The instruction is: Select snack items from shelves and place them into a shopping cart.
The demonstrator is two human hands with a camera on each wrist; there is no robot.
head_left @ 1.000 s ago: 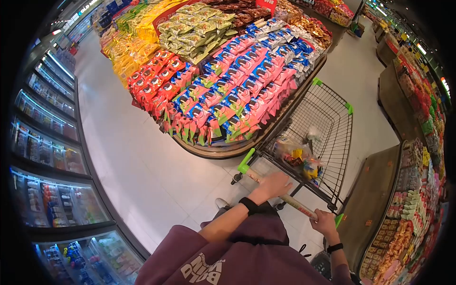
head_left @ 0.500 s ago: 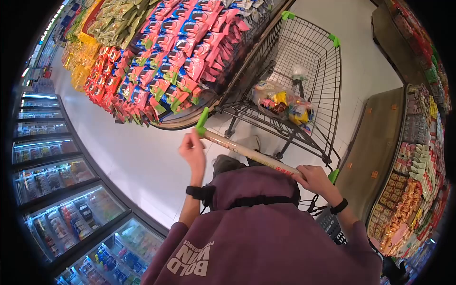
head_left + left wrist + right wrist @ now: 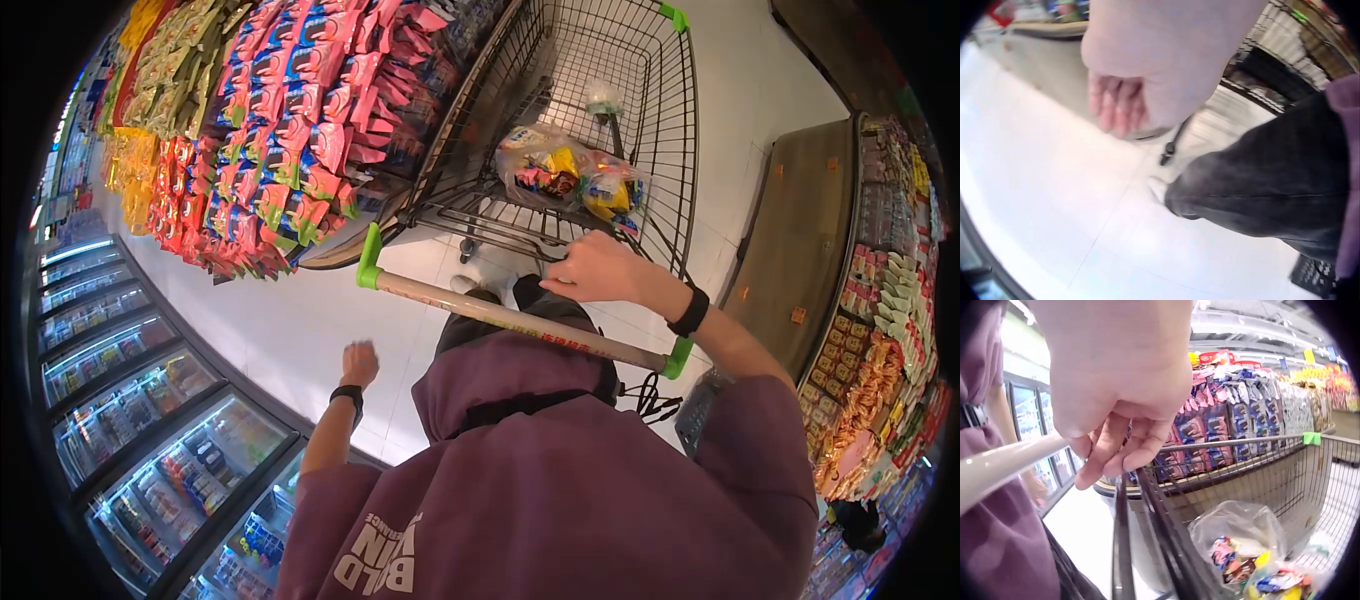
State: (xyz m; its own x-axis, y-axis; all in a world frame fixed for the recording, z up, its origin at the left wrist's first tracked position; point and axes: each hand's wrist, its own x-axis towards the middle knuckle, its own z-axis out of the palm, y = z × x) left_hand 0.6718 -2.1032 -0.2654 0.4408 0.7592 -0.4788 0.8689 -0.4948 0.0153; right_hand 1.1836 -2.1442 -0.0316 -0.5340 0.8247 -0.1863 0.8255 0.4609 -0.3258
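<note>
My left hand (image 3: 361,364) hangs beside my body, away from the cart, its fingers loosely curled around nothing, as the left wrist view shows too. The right hand (image 3: 600,270) hovers over the rear rails of the shopping cart (image 3: 655,130), just beyond its handle (image 3: 450,302). In the right wrist view its loose fingers (image 3: 1110,447) droop near the dark metal rails (image 3: 1157,531) and hold nothing. Inside the cart lie clear plastic bags (image 3: 1235,519) of colourful wrapped snacks. Farther forward in the basket is a small whitish clear bag (image 3: 603,98).
A display heaped with pink and blue snack packs (image 3: 310,90) borders the cart's left side. On the right runs a brown-sided stand (image 3: 795,220) of packaged goods. Glass-door refrigerators (image 3: 130,400) line the far left. A dark basket (image 3: 703,410) sits by my right side.
Both hands have left the cart handle: the left dropped to my side, the right moved forward over the rear rails. The cart and its bags appear larger and higher in view.
</note>
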